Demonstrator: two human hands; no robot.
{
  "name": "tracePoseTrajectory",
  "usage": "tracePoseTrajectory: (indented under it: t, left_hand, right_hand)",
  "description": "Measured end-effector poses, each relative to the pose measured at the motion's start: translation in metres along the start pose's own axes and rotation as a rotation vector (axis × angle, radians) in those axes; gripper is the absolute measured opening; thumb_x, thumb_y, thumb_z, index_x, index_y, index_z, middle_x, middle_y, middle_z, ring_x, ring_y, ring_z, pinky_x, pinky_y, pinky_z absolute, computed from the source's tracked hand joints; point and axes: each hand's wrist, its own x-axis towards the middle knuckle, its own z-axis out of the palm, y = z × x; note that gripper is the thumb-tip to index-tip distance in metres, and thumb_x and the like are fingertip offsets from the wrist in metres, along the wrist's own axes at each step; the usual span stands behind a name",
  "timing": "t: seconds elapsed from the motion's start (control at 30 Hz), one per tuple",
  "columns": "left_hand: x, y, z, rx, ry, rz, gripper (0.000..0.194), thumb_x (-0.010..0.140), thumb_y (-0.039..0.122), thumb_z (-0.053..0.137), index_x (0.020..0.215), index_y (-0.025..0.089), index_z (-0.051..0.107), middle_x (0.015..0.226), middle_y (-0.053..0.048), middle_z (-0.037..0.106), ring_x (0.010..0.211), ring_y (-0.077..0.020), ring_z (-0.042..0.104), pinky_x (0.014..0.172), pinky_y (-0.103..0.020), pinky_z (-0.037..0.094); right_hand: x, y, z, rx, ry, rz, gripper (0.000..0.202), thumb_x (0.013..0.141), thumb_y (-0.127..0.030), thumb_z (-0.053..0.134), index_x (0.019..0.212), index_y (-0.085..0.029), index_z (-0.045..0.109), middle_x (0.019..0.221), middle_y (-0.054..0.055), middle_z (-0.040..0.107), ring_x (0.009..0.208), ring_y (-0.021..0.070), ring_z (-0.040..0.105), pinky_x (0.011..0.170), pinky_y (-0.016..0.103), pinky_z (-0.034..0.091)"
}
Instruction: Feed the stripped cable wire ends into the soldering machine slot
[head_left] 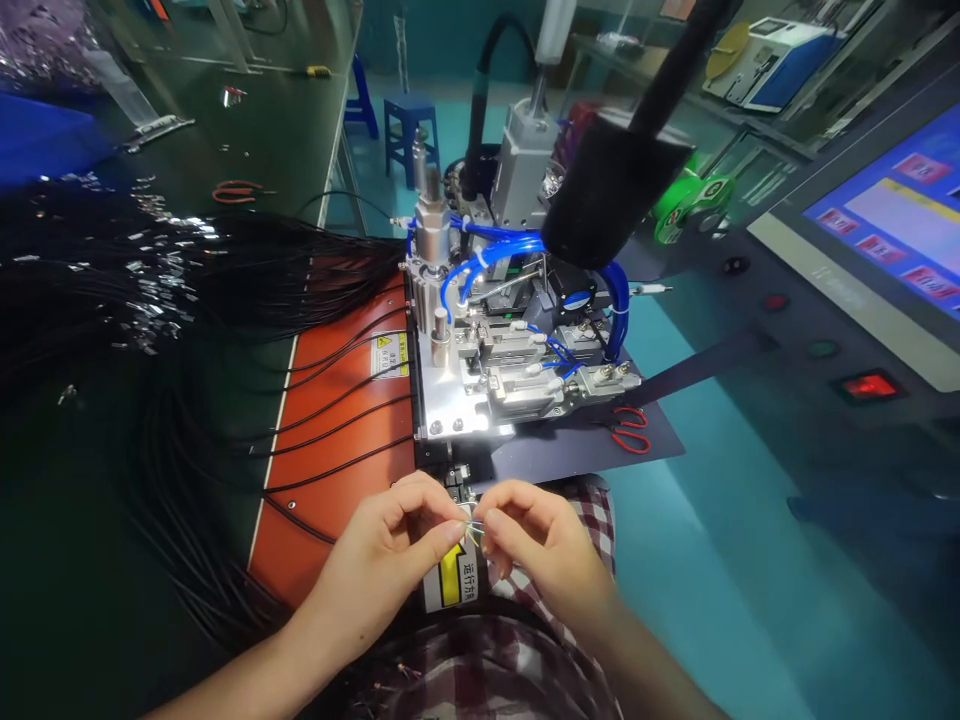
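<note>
My left hand (405,535) pinches a small bundle of thin coloured wires (472,530) between thumb and forefinger. From the other side my right hand (536,535) closes its thumb and forefinger on the tips of the same wires, which fan out between the two hands. Where the wires lead beyond my left fingers is hidden. Just below them sits a white label (469,580) with a yellow arrow. Close ahead stands a metal machine (457,390) with blue air hoses (510,245). Several black cables (360,425) run across an orange plate on its left.
Many black cables (187,440) with shiny ends cover the dark table at left. Red-handled scissors (631,440) lie on the grey plate (555,460) right of the machine. A black lamp head (600,190) hangs above it. A control panel screen (892,210) stands at right, a blue stool (411,125) behind.
</note>
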Motion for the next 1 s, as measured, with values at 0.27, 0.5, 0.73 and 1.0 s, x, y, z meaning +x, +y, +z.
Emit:
tracePoseTrajectory:
  t: [0.27,0.5,0.73,1.0]
  left_hand:
    - [0.002,0.000,-0.002,-0.064,-0.017,-0.060,0.015,0.078,0.031,0.064,0.074,0.016,0.061,0.070,0.002,0.053,0.048,-0.0051,0.039,0.040,-0.016,0.030]
    - [0.002,0.001,0.002,-0.036,0.035,-0.071,0.016,0.075,0.030,0.065,0.073,0.015,0.059,0.067,0.003,0.050,0.047,-0.0052,0.039,0.040,-0.017,0.030]
    - [0.003,-0.001,0.001,0.042,0.015,-0.020,0.014,0.079,0.029,0.061,0.073,0.016,0.059,0.072,0.002,0.048,0.055,-0.0077,0.042,0.045,-0.018,0.033]
    - [0.001,-0.006,0.001,0.316,0.042,0.144,0.009,0.081,0.022,0.056,0.073,0.018,0.060,0.075,-0.001,0.052,0.068,-0.0147,0.049,0.059,-0.024,0.040]
  right_hand:
    - [0.003,0.010,0.009,-0.033,-0.019,-0.018,0.021,0.085,-0.034,0.058,0.073,-0.018,0.054,0.062,-0.003,0.052,0.052,0.0093,0.043,0.050,0.021,0.036]
    - [0.003,0.002,-0.005,-0.322,0.087,-0.165,0.007,0.084,-0.020,0.057,0.081,-0.019,0.064,0.069,-0.001,0.060,0.061,0.0135,0.051,0.059,0.025,0.041]
    - [0.005,-0.015,-0.008,-0.528,0.004,-0.294,0.008,0.082,-0.017,0.061,0.076,-0.019,0.064,0.071,0.000,0.060,0.063,0.0140,0.053,0.056,0.026,0.039]
    - [0.002,-0.024,-0.013,-1.017,-0.132,-0.514,0.012,0.089,-0.015,0.049,0.082,-0.018,0.058,0.077,0.002,0.058,0.065,0.0138,0.050,0.059,0.028,0.033]
